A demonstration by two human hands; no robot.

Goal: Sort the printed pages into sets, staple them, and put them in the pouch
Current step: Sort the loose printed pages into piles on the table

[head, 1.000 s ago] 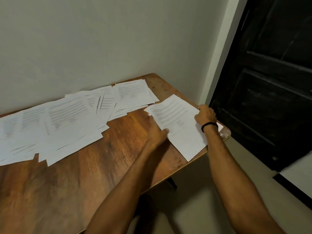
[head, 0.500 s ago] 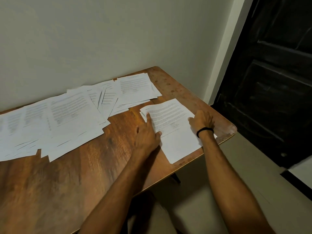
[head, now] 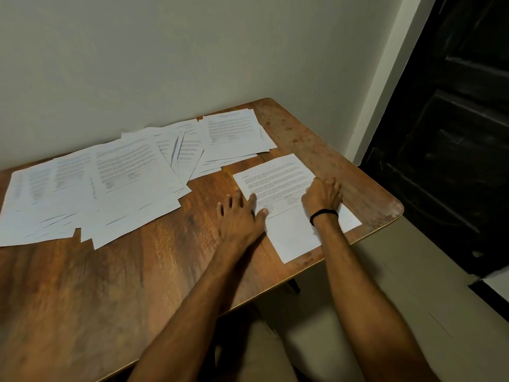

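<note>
A small set of printed pages [head: 278, 177] lies near the right end of the wooden table [head: 96, 285]. My left hand [head: 239, 213] lies flat with spread fingers at the set's left edge, thumb and forefinger on the paper. My right hand [head: 323, 195], with a black band at the wrist, rests on the set's right side with its fingers bent down onto the sheet. Many more printed pages [head: 104, 183] lie spread in overlapping heaps along the wall side of the table. No stapler or pouch is in view.
The table stands against a pale wall [head: 165, 59]. Its rounded right corner [head: 396, 210] is close to a dark door [head: 454, 133]. Beige floor [head: 413, 285] shows beyond the table's near edge.
The set of pages has slid left, away from the table's right corner, with both hands on it. My left hand's fingers have spread out flat beside it.
</note>
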